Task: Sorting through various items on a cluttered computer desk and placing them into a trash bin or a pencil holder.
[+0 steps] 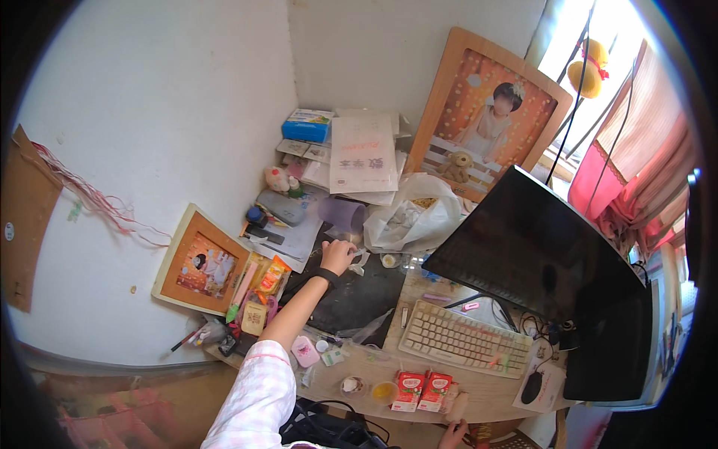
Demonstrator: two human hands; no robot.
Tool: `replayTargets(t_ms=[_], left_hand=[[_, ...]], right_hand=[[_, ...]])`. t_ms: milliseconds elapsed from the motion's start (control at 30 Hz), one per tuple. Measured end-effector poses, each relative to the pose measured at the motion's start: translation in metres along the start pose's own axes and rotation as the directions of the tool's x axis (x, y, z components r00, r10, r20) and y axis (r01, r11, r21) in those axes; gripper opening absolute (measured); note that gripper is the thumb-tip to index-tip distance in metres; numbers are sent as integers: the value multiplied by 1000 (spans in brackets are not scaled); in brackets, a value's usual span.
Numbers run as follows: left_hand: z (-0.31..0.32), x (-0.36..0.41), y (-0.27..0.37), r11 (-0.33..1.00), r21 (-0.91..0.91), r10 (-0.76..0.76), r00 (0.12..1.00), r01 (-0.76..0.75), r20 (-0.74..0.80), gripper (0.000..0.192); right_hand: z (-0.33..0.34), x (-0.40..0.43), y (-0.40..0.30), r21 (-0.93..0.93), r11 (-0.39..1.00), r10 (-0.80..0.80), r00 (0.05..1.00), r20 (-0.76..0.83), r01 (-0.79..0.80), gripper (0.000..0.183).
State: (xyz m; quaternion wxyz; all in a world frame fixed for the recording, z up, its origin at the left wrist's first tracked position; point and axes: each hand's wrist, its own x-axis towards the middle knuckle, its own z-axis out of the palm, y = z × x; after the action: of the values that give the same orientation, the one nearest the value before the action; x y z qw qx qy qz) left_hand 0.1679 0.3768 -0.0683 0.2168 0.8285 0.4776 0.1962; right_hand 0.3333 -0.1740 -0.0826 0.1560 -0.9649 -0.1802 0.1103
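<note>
My left hand (336,256), with a dark band on the wrist, reaches across the desk over a black mat (353,306). Its fingertips are pinched at a crumpled white scrap (359,264), perhaps tissue or plastic. Just beyond stands a translucent purple cup (343,214), and to the right a white plastic bag (412,216) lies open with yellowish contents. Low in the picture, my right hand (453,435) is partly cut off by the frame, at the desk's front edge. Its fingertips are by a pale, elongated packet (458,407); whether they grip it is unclear.
Two red drink cartons (408,391) stand beside a cup of yellow liquid (385,392) near the front edge. A keyboard (465,338) and a monitor (527,264) occupy the right. Framed photos (210,264), booklets (363,154) and a blue box (307,125) line the back and left.
</note>
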Motion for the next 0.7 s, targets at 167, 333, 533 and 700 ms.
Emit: replayTargets(t_ms=[167, 333, 533, 700], left_hand=[[-13, -11, -5, 998, 9, 64, 997, -64, 32, 4], [-16, -21, -5, 996, -88, 47, 986, -34, 160, 5], [-16, -37, -29, 996, -84, 2, 896, 40, 444, 12], [-22, -53, -20, 995, -99, 64, 827, -10, 559, 15]], right_hand=[[21, 19, 28, 182, 983, 6, 999, -43, 2, 36], [27, 23, 41, 278, 960, 5, 997, -81, 18, 37], [0, 7, -12, 390, 912, 115, 992, 60, -129, 36], [-10, -11, -1, 283, 944, 171, 985, 19, -169, 37]])
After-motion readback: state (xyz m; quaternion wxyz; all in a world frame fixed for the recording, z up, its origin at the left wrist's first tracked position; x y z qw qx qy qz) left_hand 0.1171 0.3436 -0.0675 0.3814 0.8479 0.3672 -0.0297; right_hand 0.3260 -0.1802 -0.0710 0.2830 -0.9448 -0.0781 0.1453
